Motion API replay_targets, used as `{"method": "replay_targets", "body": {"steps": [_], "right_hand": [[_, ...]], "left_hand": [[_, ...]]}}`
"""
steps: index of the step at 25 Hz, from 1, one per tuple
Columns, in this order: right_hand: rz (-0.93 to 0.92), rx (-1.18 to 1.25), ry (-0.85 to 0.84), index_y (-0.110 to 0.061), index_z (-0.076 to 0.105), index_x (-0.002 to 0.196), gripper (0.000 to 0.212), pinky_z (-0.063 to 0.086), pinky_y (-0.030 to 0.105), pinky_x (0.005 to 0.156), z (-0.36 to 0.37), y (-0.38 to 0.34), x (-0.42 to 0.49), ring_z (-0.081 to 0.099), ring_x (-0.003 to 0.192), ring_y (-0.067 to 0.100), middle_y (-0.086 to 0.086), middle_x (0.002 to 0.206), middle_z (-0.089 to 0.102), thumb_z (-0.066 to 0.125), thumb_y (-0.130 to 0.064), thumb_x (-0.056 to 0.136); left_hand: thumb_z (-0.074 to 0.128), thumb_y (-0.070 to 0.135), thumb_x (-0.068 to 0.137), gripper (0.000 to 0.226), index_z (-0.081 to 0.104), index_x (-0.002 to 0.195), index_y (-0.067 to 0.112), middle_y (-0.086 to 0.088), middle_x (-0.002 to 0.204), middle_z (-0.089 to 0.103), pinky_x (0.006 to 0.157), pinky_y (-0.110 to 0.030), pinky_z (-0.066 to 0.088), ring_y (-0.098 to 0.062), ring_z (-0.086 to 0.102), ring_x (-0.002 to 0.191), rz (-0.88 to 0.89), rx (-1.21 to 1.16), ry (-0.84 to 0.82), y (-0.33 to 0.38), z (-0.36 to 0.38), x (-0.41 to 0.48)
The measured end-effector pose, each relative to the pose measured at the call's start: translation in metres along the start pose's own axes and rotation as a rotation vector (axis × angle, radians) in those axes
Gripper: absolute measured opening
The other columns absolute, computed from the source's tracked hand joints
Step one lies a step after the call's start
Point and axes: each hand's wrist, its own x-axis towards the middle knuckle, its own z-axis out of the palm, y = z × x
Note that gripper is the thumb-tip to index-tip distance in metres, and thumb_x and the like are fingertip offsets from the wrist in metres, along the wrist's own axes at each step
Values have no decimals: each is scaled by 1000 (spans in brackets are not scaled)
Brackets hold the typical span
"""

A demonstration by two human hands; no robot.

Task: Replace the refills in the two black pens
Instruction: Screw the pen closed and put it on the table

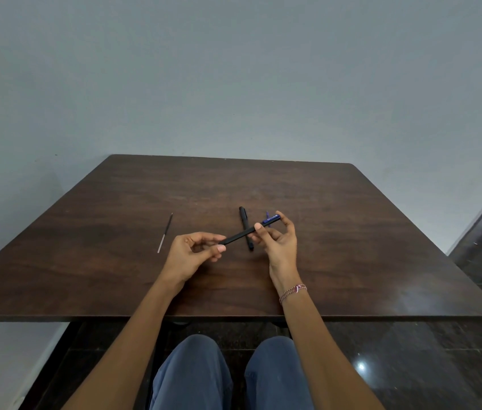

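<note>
Pen (pixel 238 235): held above worktop (pixel 352 247), left grip (pixel 192 253) pinching tip end, right grip (pixel 281 244) clasping clip end, likely for unscrewing. Second pen (pixel 243 216), refill (pixel 165 232): lying beside, within reach.

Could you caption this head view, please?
Left hand and right hand hold a black pen; second pen and refill lie on table.

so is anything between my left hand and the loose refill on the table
Nothing visible: only table lies between the left hand and the refill to its left. That hand pinches one end of the held pen.
</note>
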Motion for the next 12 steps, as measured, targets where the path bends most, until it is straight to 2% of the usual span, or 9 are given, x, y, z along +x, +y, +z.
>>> {"method": "replay_targets", "body": {"steps": [4, 9, 12], "right_hand": [[14, -26, -46, -19, 35, 129, 56, 56, 27, 76, 1, -2, -2, 68, 60, 10, 6, 79, 68, 65, -1, 85], [28, -74, -145, -26, 27, 126, 59, 55, 30, 72, 2, -7, -7, 67, 60, 11, 3, 71, 73, 63, -2, 87], [65, -19, -149, -20, 22, 125, 59, 58, 26, 67, 2, -8, -5, 67, 60, 13, 9, 79, 68, 61, 3, 87]], "left_hand": [[73, -4, 73, 18, 72, 86, 9, -4, 65, 71, 60, -16, 52, -8, 65, 60, -15, -16, -10, -1, -1, 0], [74, -6, 70, 20, 71, 84, 8, -3, 64, 72, 60, -17, 54, -9, 68, 61, -49, 2, -51, 0, -1, -1], [74, -6, 70, 18, 71, 83, 6, -5, 63, 71, 59, -18, 55, -11, 67, 60, -62, -52, -30, 0, -2, 0]]}}
